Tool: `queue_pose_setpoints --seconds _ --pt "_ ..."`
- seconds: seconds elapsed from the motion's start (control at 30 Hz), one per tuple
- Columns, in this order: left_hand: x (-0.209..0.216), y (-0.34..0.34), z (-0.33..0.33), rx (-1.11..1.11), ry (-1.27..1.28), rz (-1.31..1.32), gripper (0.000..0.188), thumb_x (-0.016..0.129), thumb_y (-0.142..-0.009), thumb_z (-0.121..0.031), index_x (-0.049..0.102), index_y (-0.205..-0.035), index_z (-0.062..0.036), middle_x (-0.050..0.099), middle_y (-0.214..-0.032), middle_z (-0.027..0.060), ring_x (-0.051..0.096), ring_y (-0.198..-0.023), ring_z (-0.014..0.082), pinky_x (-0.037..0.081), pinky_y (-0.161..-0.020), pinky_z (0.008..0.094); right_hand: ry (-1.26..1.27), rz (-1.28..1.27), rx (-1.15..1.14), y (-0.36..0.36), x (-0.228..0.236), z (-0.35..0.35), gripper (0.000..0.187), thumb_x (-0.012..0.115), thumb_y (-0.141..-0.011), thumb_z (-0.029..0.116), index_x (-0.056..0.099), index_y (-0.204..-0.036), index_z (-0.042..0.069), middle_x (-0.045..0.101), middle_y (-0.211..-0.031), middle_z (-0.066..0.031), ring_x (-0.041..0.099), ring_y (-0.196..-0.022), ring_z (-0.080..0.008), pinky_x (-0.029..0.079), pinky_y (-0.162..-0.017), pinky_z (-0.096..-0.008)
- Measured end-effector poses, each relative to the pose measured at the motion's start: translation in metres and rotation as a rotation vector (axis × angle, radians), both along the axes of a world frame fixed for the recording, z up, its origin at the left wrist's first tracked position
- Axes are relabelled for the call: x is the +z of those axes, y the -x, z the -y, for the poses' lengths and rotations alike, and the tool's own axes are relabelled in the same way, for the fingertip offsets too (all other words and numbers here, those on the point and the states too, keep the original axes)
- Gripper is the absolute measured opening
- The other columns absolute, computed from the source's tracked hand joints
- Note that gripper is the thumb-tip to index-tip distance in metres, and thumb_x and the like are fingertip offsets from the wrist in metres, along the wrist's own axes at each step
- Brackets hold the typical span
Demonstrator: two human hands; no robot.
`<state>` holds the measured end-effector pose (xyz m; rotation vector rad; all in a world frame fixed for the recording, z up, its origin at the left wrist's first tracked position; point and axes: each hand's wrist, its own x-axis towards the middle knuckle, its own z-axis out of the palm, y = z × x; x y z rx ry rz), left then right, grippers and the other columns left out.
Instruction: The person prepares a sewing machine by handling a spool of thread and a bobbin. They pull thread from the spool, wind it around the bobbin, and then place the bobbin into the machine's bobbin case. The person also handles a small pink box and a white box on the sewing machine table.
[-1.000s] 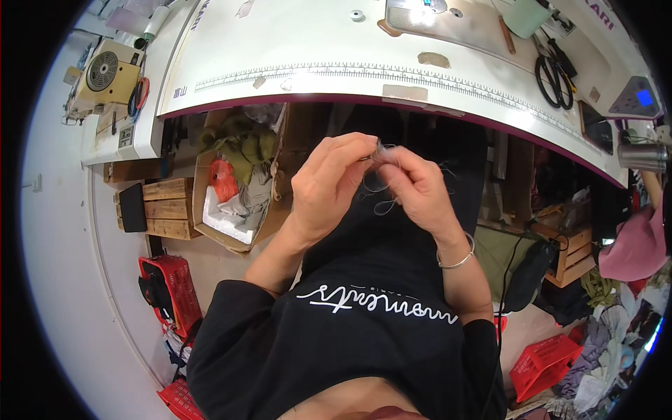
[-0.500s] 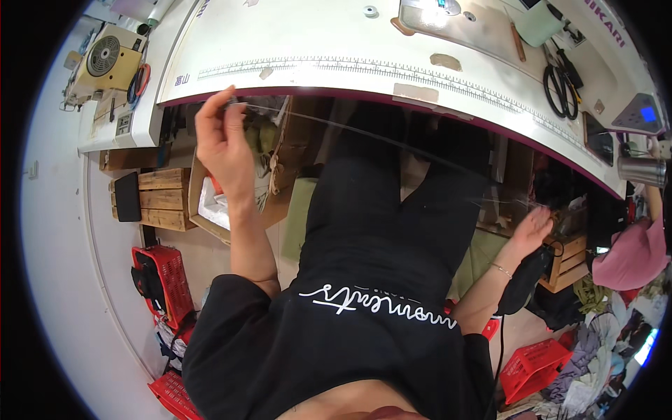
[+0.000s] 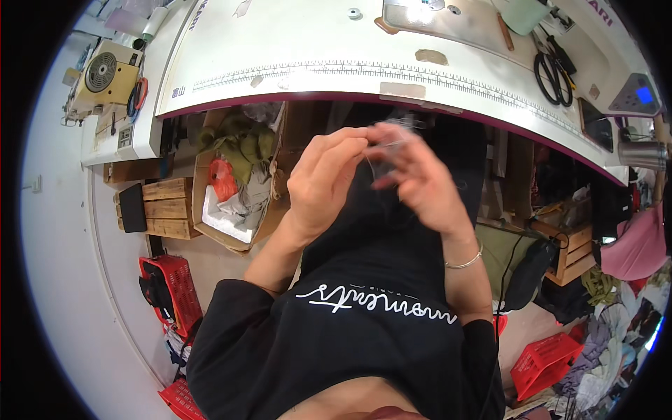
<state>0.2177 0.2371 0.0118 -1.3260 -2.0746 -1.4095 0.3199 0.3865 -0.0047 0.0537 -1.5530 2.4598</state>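
Note:
My left hand [image 3: 318,183] is raised over my lap, just in front of the sewing table's edge. Its thumb and fingertips are pinched together on a thin, clear plastic strip [image 3: 406,120]. Close beside it, my right hand [image 3: 427,185] is smeared by motion, its fingertips near those of the left. Loose, see-through loops of the strip show around the right fingers. Whether those fingers grip it is too blurred to tell.
Ahead lies the white sewing table [image 3: 280,49] with a printed ruler along its front. Black scissors [image 3: 549,77] and a metal cup [image 3: 642,154] are at its right. An open carton of cloth [image 3: 276,203], wooden crates [image 3: 164,206] and red baskets [image 3: 546,364] stand below.
My hands were wide apart with the clear strip stretched between them. Both have come together over my lap, the right moving left and up, and the strip now hangs slack and bunched.

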Motion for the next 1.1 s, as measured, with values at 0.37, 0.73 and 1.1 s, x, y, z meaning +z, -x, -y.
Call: queue_pose_setpoints --seconds 0.37,0.73,1.1 --pt "-0.014 0.037 0.028 0.249 -0.145 0.318 0.022 0.064 -0.089 0.009 0.066 -0.109 0.0016 0.071 -0.107 0.01 0.067 -0.097 0.0178 0.053 -0.083 0.0278 0.533 0.023 -0.189 -0.06 -0.054 -0.061 0.015 0.047 -0.104 0.014 0.058 -0.107 0.004 0.042 -0.062 0.0054 0.036 -0.049 -0.0016 0.032 -0.043 -0.0173" --pt "-0.009 0.065 0.062 0.397 -0.108 0.29 0.022 0.056 -0.097 0.003 0.062 -0.118 0.0008 0.067 -0.114 0.0066 0.064 -0.093 0.0104 0.051 -0.081 0.0223 0.27 0.398 -1.314 -0.175 -0.157 -0.171 0.049 0.06 -0.097 0.036 0.049 -0.14 0.016 0.041 -0.151 -0.0079 0.03 -0.144 -0.0279 0.023 -0.112 -0.0553" --pt "0.002 0.004 0.0 -0.015 0.026 -0.014 0.03 0.07 -0.076 0.012 0.067 -0.104 0.0003 0.07 -0.104 0.0128 0.066 -0.082 0.0251 0.055 -0.069 0.0318 -0.19 0.334 0.121 0.005 0.023 0.005 0.03 0.064 -0.095 0.016 0.06 -0.121 -0.001 0.067 -0.083 -0.0048 0.059 -0.065 -0.0068 0.045 -0.055 -0.021"
